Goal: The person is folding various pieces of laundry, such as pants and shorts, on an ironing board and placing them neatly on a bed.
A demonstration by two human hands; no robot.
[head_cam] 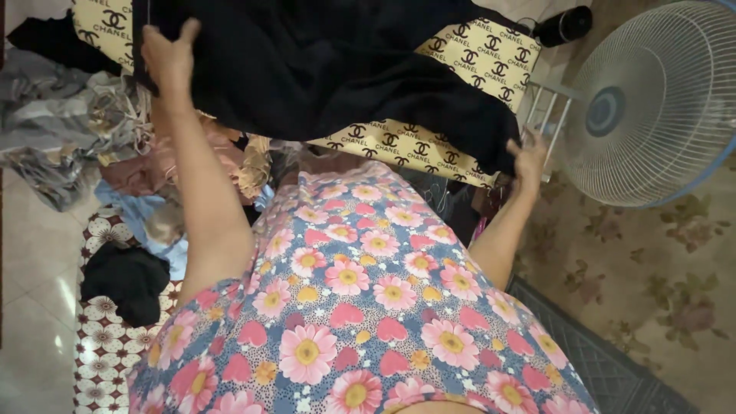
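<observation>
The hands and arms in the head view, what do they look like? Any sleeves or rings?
Both arms are bare, with no sleeves reaching them. The left hand and right hand show no gloves; rings are too small to tell. The person wears a blue dress printed with pink daisies and hearts.

White fan (652,103), heaped clothes (69,130)

A standing fan (652,103) crowds the right; piled clothes (84,130) block the left edge; bare carpet (675,268) lies open below the fan.
</observation>
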